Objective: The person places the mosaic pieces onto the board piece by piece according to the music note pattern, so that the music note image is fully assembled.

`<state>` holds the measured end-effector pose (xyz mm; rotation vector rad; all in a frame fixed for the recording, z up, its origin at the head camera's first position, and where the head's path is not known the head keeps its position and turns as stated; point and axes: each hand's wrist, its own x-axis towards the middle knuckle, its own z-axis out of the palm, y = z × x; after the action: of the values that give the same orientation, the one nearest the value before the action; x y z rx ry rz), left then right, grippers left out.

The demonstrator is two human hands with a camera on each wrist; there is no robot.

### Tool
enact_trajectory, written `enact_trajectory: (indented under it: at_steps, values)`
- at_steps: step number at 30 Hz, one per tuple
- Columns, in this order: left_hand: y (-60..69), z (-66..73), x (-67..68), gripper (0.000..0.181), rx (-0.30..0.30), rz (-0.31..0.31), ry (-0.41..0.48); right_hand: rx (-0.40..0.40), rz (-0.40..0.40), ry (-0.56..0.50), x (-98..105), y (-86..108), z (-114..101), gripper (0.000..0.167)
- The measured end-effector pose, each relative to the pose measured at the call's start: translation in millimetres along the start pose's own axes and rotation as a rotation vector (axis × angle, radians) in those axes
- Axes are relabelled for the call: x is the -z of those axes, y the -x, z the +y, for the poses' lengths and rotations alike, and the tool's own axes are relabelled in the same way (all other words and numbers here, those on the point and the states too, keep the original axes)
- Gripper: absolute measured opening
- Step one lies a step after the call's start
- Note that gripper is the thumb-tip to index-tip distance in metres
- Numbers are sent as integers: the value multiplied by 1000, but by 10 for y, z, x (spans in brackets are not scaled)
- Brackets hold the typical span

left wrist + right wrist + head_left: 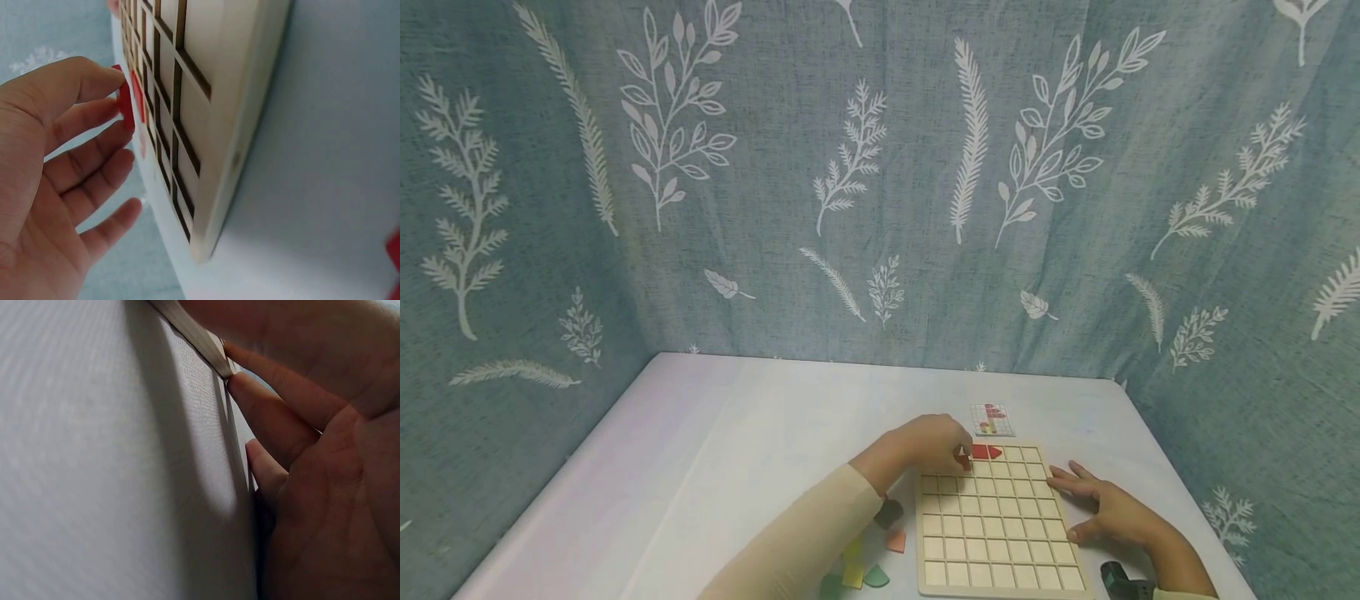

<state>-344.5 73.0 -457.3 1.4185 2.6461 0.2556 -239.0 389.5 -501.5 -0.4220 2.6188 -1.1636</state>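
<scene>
- I see the left hand (pixel 934 444) over the far left part of the board, its thumb and forefinger pinching a small, flat red piece (pixel 125 103); its other fingers spread loosely.
- The right hand (pixel 1108 507) is well apart from the left, its fingers extended and holding no piece; fingertips touch the board's right edge.
- Between my two views of the hands lies the pale wooden board with a raised square grid (pixel 921 542), flat on the table.
- In its far row, just right of the pinched piece, I make out a squarish red piece (pixel 980 452) beside a pointed red piece (pixel 996 452).
- Just beyond the board sits a small white gridded card with a coloured picture (pixel 992 419).
- Near the left sleeve (pixel 808 533), beige, lie loose pieces: salmon (pixel 896 542), yellow (pixel 853 575), green quarter-round (pixel 877 576) and a shadowed dark one (pixel 889 513).
- Around the white-covered table (pixel 760 433) hangs a blue-green leaf-print curtain (pixel 767 183).
</scene>
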Motion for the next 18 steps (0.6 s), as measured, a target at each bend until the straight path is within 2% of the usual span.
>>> enact_trajectory:
  at_steps: [9,14,18]
  values:
    - [-175,105,-93,7,-14,21,-9,6,-7,10,6,8,19,84]
    - [-243,171,-106,11,-18,31,-8,-10,-1,4,12,8,5,85]
    - [-278,213,-100,15,-16,21,-52,-5,2,12,15,7,8,85]
